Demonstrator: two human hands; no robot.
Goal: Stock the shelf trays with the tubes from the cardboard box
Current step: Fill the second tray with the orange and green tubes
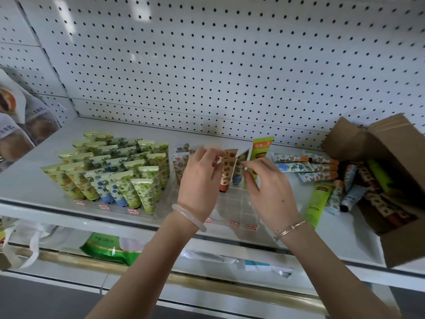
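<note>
Nearest, the front cells of the clear right tray (236, 203) are seen unfilled beneath the wrists. Above them a brown-patterned tube (227, 173) is pinched at its crimped end by the fingers (207, 155) of the left hand (200, 180). A blue-capped tube (239, 171) beside it is pinched likewise by the right hand (269, 192). Both are held upright, cap down; whether they are seated yet cannot be told. Orange-printed tubes (179, 163) are stood in that tray's back cells. The left tray (119, 208) is packed full. Farther right, loose tubes (308, 168) are laid on the shelf (345, 238) and more are left in the cardboard box (395, 157), so roughly half is judged done.
</note>
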